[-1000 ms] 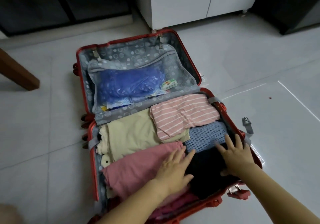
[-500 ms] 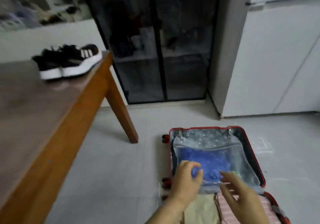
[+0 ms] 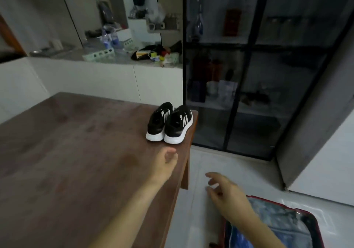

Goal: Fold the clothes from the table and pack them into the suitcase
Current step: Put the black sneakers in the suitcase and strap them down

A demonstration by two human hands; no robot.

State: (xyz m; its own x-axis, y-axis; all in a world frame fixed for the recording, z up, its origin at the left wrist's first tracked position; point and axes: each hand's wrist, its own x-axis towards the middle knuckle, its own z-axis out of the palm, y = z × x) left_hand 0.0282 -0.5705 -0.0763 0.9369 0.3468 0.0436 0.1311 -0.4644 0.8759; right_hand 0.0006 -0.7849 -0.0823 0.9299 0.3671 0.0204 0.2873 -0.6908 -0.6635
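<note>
Hovering low over the near right part of the brown table (image 3: 76, 152), just left of frame centre, the left hand (image 3: 165, 164) has loosely curled fingers and holds nothing, its fingertips aimed toward the pair of black sneakers (image 3: 169, 123) that stands near the table's far right corner. The right hand (image 3: 226, 198) hangs in the air over the pale floor (image 3: 220, 161) below and right of centre, fingers spread and relaxed, also empty. Behind its wrist, in the lower right corner, lies the red suitcase (image 3: 283, 219); only its lid half shows, with a grey lining and a blue bundle (image 3: 241, 236) in the pocket. The half that would take the clothes is cut off by the bottom edge, so what has been packed cannot be told. On the table top that is in view no garment lies anywhere; the sneakers are the only thing on it. From that, the folding and carrying of clothes looks finished or very nearly so, though the near left of the table runs out of frame. What seems left is small: perhaps bringing the sneakers over, if they belong to the load, then closing the case. A dark glass-fronted cabinet (image 3: 249, 75) fills the upper right, and a cluttered counter (image 3: 115, 56) runs across the upper left.
</note>
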